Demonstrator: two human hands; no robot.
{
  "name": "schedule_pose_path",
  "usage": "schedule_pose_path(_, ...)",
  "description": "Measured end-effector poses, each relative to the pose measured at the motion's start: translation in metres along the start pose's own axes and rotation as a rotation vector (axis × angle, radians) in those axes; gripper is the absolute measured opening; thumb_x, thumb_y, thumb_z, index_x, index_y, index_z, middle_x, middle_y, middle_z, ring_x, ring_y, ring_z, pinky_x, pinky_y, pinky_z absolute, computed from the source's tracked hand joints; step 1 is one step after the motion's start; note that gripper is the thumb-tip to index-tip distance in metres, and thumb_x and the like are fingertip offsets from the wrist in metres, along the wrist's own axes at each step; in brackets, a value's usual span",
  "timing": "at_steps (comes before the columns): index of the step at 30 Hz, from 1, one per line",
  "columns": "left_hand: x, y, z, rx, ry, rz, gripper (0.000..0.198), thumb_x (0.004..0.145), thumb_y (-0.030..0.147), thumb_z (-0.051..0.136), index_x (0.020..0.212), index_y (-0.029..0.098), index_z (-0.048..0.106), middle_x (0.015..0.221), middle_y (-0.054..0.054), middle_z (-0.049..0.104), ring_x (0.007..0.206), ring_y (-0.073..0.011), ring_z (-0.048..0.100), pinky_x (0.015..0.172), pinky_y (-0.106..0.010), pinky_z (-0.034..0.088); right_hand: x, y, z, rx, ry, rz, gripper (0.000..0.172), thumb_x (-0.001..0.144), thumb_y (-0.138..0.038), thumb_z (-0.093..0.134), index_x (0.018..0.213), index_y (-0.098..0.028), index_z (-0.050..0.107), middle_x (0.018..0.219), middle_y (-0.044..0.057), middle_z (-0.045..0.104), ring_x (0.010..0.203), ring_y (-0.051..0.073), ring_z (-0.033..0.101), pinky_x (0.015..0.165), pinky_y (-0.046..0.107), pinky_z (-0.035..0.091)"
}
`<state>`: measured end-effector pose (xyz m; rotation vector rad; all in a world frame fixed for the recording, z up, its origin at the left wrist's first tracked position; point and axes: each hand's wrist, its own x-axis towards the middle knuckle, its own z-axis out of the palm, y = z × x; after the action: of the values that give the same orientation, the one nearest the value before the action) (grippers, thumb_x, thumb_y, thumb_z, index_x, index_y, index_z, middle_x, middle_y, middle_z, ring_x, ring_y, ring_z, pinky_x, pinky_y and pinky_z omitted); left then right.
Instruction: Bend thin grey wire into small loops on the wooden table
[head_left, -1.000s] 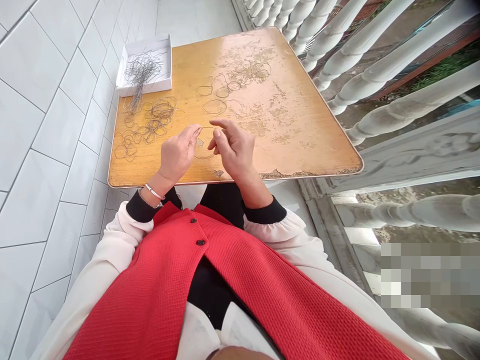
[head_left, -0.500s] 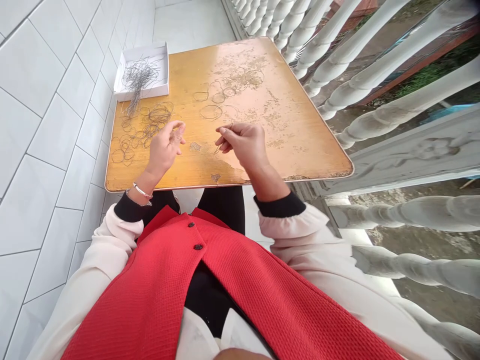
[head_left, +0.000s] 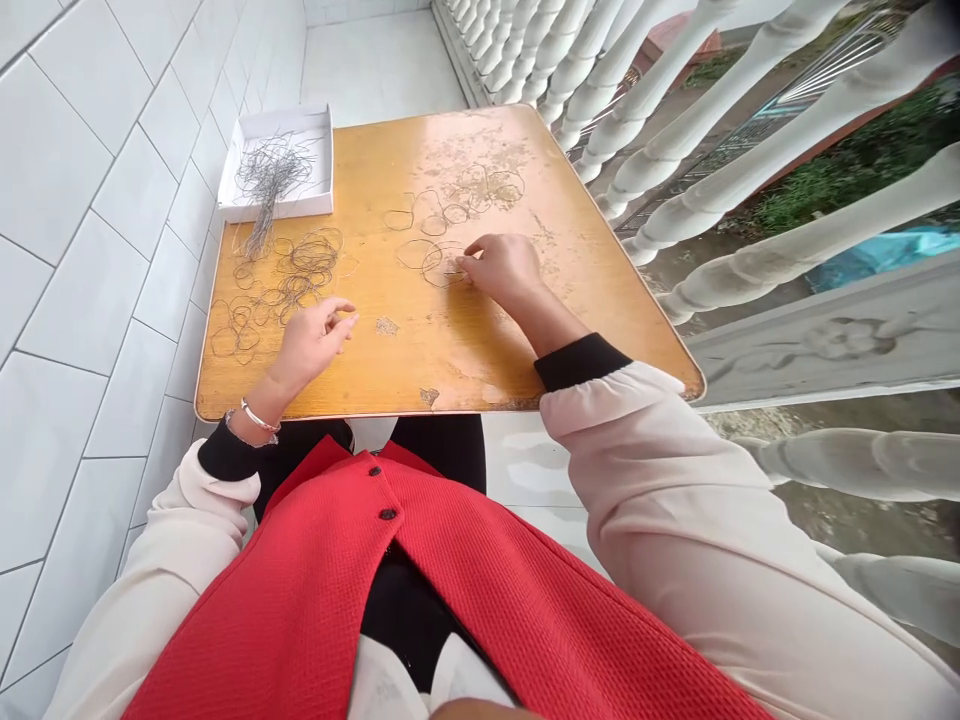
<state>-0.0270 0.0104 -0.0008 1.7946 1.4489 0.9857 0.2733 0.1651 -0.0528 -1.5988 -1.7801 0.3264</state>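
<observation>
On the worn wooden table, my right hand (head_left: pixel 504 268) pinches a thin wire ring (head_left: pixel 442 264) between thumb and fingertips, low over the surface. That ring overlaps another thin wire loop (head_left: pixel 414 253) lying flat beside it. My left hand (head_left: pixel 313 338), with a bracelet at the wrist, hovers over the near left part of the table. Its fingers are loosely bent and apart, and I see nothing in them. Just beyond the left hand lies a tangled group of dark wire rings (head_left: pixel 311 255), with more loops (head_left: pixel 236 330) to its left.
A white open box (head_left: pixel 321 208) at the far left corner holds a bundle of thin dark wires (head_left: pixel 270 175), partly spilling over its front. Several rings (head_left: pixel 455 212) lie farther back on the table (head_left: pixel 375 375). A tiled wall (head_left: pixel 112 300) borders the left, white balusters (head_left: pixel 697 190) the right.
My right hand has moved forward and right, bringing the wire down beside the loops on the table. My left hand has shifted slightly left and back, its fingers loosening. The view has tilted a little.
</observation>
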Motion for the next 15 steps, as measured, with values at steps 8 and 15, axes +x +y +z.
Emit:
schedule_pose_path(8, -0.009, 0.007, -0.010, 0.063, -0.056, 0.032, 0.016, 0.088, 0.029, 0.061, 0.093, 0.019, 0.072, 0.068, 0.000, 0.069, 0.056, -0.0109, 0.061, 0.058, -0.025, 0.048, -0.009, -0.009, -0.029, -0.164, -0.125, 0.040, 0.006, 0.076, -0.018, 0.075, 0.080, -0.023, 0.073, 0.057, 0.003, 0.061, 0.078, 0.030, 0.067, 0.085, 0.055, 0.053)
schedule_pose_path(15, -0.016, 0.004, -0.024, 0.067, -0.050, 0.003, 0.017, 0.088, 0.031, 0.061, 0.092, 0.019, 0.072, 0.070, -0.001, 0.070, 0.059, -0.0107, 0.061, 0.057, -0.024, 0.046, -0.022, -0.052, -0.052, -0.285, -0.238, -0.019, 0.011, 0.083, -0.017, 0.066, 0.086, -0.022, 0.075, 0.086, 0.009, 0.074, 0.093, 0.030, 0.070, 0.091, 0.050, 0.053)
